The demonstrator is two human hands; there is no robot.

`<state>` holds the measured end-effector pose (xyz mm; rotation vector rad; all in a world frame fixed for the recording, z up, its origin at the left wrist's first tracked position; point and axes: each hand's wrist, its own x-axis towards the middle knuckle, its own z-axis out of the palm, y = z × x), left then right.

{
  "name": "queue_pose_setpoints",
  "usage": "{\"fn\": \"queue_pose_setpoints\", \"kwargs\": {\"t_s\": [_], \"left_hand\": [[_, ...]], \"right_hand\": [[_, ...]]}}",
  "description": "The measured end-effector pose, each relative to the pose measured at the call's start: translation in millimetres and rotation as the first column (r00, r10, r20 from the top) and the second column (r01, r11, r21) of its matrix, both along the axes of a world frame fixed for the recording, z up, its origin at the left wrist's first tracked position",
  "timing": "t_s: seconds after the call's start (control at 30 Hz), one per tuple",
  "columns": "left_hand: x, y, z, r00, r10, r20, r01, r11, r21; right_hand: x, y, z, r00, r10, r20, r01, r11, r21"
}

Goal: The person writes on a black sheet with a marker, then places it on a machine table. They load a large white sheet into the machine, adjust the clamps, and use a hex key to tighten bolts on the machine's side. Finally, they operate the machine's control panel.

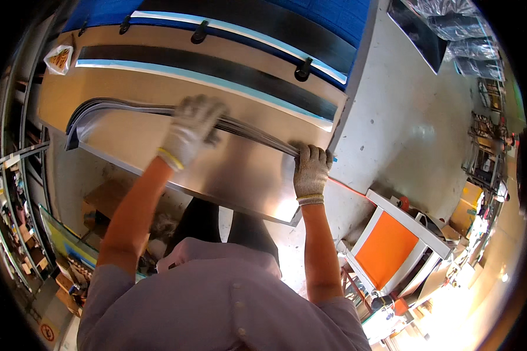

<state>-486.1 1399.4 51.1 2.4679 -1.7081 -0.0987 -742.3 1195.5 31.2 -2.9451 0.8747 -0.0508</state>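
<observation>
Head view. Strips [255, 134], thin, grey/dark, stacked in a bundle: lie on table [140, 138] across ctr. of frame, from ctr.-L, where the end curls down nr the table edge, to just R of ctr. L hand [192, 130] (pale glove, yellow cuff), ctr. of frame, lies over mid-bundle; fingers blurred, can't tell if open or gripping. R hand [311, 172] (greyish glove), R of ctr., at R end of bundle nr table edge; fingers bent & gripping strips there.

Above bundle, upper ctr.: dark band [205, 73] w/ lt-blue lower edge, approx. parallel to strips. Farther up, at frame top: blk clips [199, 32] along tabletop's far edge, beside a 2nd pale-edged dark band [263, 23] & blue cover [339, 14]. Upper L: small bag [59, 59] w/ yellowish contents, on table. Upper R: clear-wrapped bundles [462, 35]. Lower R: orange panel [386, 248] in pale frame, below table level. Far L: shelving [12, 216], loaded w/ misc. items.
</observation>
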Motion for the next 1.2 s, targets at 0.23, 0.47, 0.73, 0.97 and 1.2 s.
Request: {"fn": "queue_pose_setpoints", "kwargs": {"t_s": [0.23,0.47,0.73,0.97,1.2], "left_hand": [[-91.2,-112.4,1.6,0.965,-0.217,-0.149,0.239,0.958,0.157],[-109.6,-120.0,-9.4,0.964,-0.202,-0.171,0.239,0.943,0.234],[-106.5,-116.6,-11.7,0.977,-0.165,-0.132,0.183,0.973,0.14],[-112.2,-113.9,-11.6,0.984,-0.151,-0.097,0.169,0.964,0.206],[-112.6,-113.4,-19.8,0.987,-0.154,-0.052,0.162,0.955,0.248]], "right_hand": [[-40.6,18.6,-12.8,0.477,-0.821,0.313,0.555,0.558,0.617],[-12.5,23.6,-40.9,0.391,-0.764,0.513,0.094,0.587,0.804],[-4.8,18.9,-32.0,0.564,-0.677,0.473,-0.086,0.521,0.849],[8.7,12.0,-21.5,0.588,-0.579,0.564,-0.185,0.583,0.791],[11.3,26.4,-33.9,0.62,-0.663,0.42,-0.196,0.387,0.901]]}}
